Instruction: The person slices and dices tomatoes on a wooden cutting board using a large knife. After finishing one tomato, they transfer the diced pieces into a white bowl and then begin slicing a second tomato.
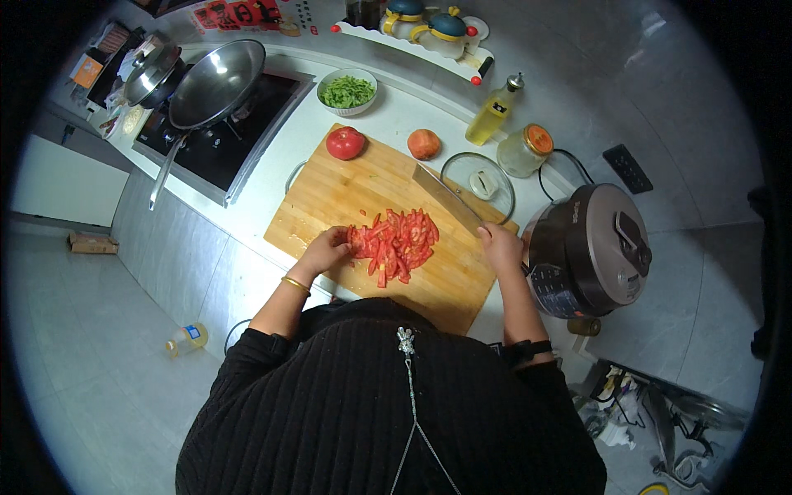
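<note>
My right hand [501, 247] grips the handle of a cleaver [447, 197]. Its blade slants up and left over the right part of a wooden cutting board [309, 198]. A loose heap of cut tomato pieces [402, 241] lies mid-board. At the heap's left edge, the fingertips of my left hand [328, 250] touch the pieces; whether they pinch any is hidden. One whole red tomato [346, 143] rests at the board's far left corner. Beyond the far edge sits a round orange fruit or vegetable [424, 144].
A glass lid [458, 167] overlaps the board's right corner. An electric pressure cooker [588, 247] stands right, near an oil bottle [492, 114] and a glass jar [520, 154]. A bowl of chopped greens [348, 111] stands behind. A wok [216, 86] sits on the cooktop [198, 154].
</note>
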Demonstrator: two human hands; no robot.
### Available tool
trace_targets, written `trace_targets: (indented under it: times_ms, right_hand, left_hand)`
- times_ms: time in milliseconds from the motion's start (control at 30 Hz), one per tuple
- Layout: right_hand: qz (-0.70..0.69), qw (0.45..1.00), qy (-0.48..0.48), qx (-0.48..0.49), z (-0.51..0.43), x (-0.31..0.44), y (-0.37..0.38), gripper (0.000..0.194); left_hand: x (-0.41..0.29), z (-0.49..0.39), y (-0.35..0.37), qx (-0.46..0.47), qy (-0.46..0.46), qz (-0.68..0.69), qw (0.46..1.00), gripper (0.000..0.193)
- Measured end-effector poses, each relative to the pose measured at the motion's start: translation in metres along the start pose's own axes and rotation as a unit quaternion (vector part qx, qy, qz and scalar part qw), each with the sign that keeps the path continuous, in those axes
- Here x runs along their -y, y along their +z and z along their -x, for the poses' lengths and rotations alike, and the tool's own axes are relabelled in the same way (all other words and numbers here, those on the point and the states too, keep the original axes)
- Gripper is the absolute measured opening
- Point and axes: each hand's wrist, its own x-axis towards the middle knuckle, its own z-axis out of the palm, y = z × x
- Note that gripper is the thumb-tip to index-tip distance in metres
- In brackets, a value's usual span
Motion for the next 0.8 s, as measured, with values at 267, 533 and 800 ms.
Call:
trace_targets:
  times_ms: [267,533,800]
  right_hand:
    - [0.002,1.000,0.007,0.017,0.003,0.008,-0.006,0.024]
    - [-0.043,0.998,-0.036,0.010,0.010,0.028,-0.020,0.024]
    - [0.027,0.978,-0.187,0.087,-0.033,0.069,-0.036,0.019]
  left_hand:
    - [-0.021,0.009,0.010,-0.037,-0.058,0.086,0.994,0.046]
    - [-0.029,0.011,0.007,-0.032,-0.023,0.111,0.993,0.043]
    - [-0.130,0.011,-0.017,-0.242,0.328,-0.329,0.852,0.041]
